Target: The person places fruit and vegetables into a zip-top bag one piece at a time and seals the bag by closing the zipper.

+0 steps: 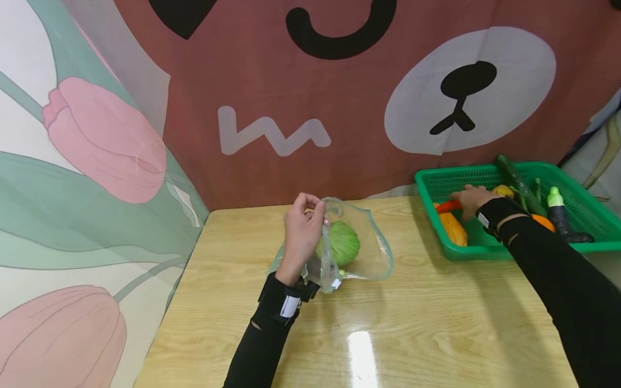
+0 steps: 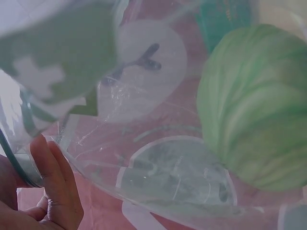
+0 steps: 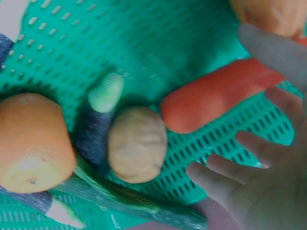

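A clear plastic bag with a pale blue-green edge stands on the wooden table. Inside it sits a round green cabbage, large at the right in the left wrist view. Thumb and fingers of my left hand pinch the bag's rim on its left side. Over at the green basket, my right hand reaches in with fingers spread. Its thumb and fingers lie on either side of a red-orange carrot, around its partly hidden end. A brownish-yellow potato lies beside the carrot's tip.
The basket also holds an orange, a cucumber, dark eggplants, a slim green pepper and a lumpy orange-yellow vegetable. Behind the table hangs a printed brown cloth; a flowered cloth hangs at left.
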The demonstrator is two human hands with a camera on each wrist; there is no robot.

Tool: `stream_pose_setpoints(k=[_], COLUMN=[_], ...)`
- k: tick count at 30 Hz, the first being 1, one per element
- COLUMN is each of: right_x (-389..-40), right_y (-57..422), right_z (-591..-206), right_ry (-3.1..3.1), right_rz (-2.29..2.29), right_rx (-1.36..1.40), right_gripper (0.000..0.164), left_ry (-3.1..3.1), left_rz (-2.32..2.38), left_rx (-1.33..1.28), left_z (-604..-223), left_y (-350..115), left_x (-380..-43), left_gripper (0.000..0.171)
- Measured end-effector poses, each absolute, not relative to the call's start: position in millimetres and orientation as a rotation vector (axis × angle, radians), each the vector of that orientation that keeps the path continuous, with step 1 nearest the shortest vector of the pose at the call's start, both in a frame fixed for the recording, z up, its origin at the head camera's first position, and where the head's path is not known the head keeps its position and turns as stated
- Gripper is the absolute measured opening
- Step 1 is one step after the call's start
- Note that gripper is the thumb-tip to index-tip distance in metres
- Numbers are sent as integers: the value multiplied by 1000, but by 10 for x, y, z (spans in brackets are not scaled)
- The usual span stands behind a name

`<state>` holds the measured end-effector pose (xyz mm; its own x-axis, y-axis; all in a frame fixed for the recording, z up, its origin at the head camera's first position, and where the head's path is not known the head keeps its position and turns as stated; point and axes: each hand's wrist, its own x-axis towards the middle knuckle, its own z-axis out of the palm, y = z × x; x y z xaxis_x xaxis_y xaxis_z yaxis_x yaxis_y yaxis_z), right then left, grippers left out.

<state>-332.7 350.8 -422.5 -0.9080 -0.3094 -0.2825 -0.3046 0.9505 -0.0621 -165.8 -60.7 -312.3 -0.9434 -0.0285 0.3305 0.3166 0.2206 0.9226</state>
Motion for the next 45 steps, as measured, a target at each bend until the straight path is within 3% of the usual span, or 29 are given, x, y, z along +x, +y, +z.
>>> stream_pose_setpoints(k=[9,12,30,45], right_x=[-3342,-3338,-3311,-3021], right_y=[3542,3529,3493,3252], right_z=[-4398,-4427,-4351,-3819], right_ry=[2899,2907,2940,3077], right_rz=[20,35,-83,-392], right_rx=[-695,-761,-828,-789], right_gripper=[24,17,28,29], left_ry=[-2229,-2230,-2228,-2216], left_rz=[-1753,-1750,-1744,-1759], left_rx=[-278,-291,-280,-280], left_z=[-3125,-3131,-3111,-3129], left_y=[-614,-622,-616,-615], left_x=[-1675,-1681,-1662,-1672], left_gripper=[11,11,11,11])
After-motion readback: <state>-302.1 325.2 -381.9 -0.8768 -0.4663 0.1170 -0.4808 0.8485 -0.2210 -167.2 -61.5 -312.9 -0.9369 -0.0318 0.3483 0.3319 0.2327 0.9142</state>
